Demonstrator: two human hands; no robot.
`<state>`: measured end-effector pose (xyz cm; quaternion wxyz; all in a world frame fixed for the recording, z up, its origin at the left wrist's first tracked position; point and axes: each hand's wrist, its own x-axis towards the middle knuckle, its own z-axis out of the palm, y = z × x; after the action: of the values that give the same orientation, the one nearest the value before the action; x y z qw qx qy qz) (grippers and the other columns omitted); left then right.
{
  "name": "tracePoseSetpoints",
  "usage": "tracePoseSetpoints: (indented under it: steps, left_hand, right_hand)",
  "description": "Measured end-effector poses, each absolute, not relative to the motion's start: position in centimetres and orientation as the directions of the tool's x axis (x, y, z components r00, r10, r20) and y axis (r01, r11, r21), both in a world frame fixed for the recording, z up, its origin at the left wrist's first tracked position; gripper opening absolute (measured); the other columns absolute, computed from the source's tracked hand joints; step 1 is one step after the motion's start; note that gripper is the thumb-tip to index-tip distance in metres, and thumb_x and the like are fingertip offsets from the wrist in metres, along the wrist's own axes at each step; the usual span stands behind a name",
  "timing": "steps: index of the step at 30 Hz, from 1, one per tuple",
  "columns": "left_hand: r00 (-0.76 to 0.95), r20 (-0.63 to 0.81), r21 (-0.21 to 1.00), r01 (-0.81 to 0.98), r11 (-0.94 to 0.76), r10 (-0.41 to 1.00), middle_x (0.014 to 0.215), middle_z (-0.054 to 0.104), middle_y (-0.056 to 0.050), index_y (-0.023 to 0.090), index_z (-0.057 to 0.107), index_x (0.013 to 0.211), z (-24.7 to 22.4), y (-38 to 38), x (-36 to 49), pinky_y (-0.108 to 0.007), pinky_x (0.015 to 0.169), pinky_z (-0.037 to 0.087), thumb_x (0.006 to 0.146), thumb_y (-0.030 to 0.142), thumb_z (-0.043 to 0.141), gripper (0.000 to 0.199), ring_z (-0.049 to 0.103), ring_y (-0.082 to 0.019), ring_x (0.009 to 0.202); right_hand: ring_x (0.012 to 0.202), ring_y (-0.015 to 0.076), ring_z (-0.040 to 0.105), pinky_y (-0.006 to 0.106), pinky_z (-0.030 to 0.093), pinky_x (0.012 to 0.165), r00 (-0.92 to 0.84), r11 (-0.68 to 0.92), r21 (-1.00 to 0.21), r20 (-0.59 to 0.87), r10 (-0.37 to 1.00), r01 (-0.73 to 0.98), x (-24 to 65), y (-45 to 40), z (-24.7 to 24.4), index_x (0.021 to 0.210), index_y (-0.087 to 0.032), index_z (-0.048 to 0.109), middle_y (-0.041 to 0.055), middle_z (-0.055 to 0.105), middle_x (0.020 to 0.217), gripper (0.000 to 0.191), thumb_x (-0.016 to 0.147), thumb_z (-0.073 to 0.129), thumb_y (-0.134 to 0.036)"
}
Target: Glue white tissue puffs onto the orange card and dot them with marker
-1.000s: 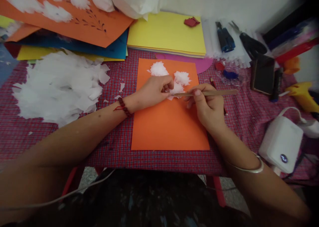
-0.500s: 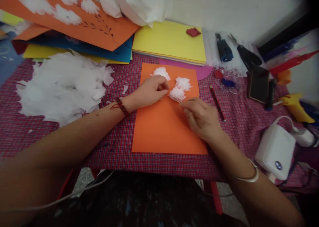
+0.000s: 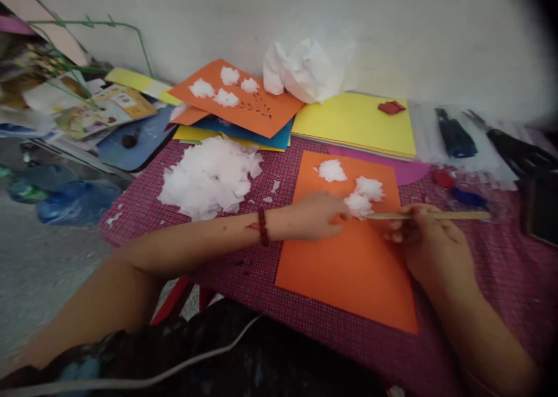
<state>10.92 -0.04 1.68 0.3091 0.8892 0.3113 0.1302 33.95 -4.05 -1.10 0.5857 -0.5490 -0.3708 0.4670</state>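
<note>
The right grip (image 3: 436,246) is closed around a thin pale stick (image 3: 466,215), which lies almost level and comes out on both sides of the fingers. The stick's left end reaches the lower edge of a white paper tuft (image 3: 358,205); whether it touches this tuft, I cannot tell. The left grip (image 3: 320,217) is open, with its fingers loosely apart, just to the left of the same tuft. A second tuft (image 3: 370,188) touches the first one on its far side, and a third tuft (image 3: 331,170) lies beyond the left grip. All three are on an orange sheet (image 3: 344,269), which is partly beneath both grips on the surface (image 3: 340,330). Well to the left of the left grip there is a heap of white paper scraps (image 3: 209,179). Beyond both grips lies a yellow paper stack (image 3: 349,127).
</note>
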Motion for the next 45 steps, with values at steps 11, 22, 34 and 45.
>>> tracePoseSetpoints:
  steps: [11,22,34,45]
  left_hand:
    - [0.618,-0.007,0.142,0.779,-0.611,0.786,0.114,0.069,-0.016,0.010,0.073,0.099,6.0,3.7,-1.8,-0.043,0.105,0.042,0.093,0.017,0.047,0.027,0.060,-0.027,0.113]
    - [0.579,-0.074,0.274,0.794,-0.542,0.812,0.129,0.060,-0.015,0.015,0.071,0.078,6.3,7.2,-4.1,-0.043,0.109,0.040,0.078,0.026,0.061,0.015,0.054,-0.030,0.127]
    - [0.518,-0.340,0.931,0.301,0.204,0.785,0.060,0.055,0.003,0.019,0.056,0.070,7.2,0.9,6.3,-0.019,0.047,0.033,0.077,0.013,0.067,0.014,0.048,-0.006,0.048]
    - [0.500,-0.176,0.980,0.166,0.106,0.848,0.060,0.054,0.005,0.018,0.058,0.076,2.9,1.8,10.8,-0.017,0.049,0.034,0.080,0.022,0.067,0.011,0.046,-0.004,0.050]
  right_hand:
    - [0.048,0.0143,0.054,0.028,0.044,0.049,0.314,-0.126,-0.978,-0.173,0.934,-0.163,33.5,-4.2,-0.1,0.072,-0.021,0.070,0.0032,0.063,0.060,0.031,0.059,0.086,-0.044]
    - [0.048,0.0159,0.053,0.035,0.038,0.051,0.308,-0.103,-0.983,-0.145,0.940,-0.151,33.6,-4.1,0.0,0.070,-0.024,0.070,0.0065,0.060,0.061,0.020,0.066,0.083,-0.039]
    - [0.041,0.0097,0.053,0.023,0.043,0.041,0.259,0.047,-0.986,0.004,0.966,-0.158,33.7,-4.0,-1.2,0.079,-0.021,0.062,-0.0013,0.063,0.060,0.023,0.081,0.073,-0.042]
    - [0.045,0.0086,0.054,0.021,0.044,0.042,0.157,0.125,-0.988,0.110,0.982,-0.090,33.7,-4.0,-0.4,0.075,-0.022,0.063,-0.0043,0.059,0.054,0.030,0.081,0.075,-0.048]
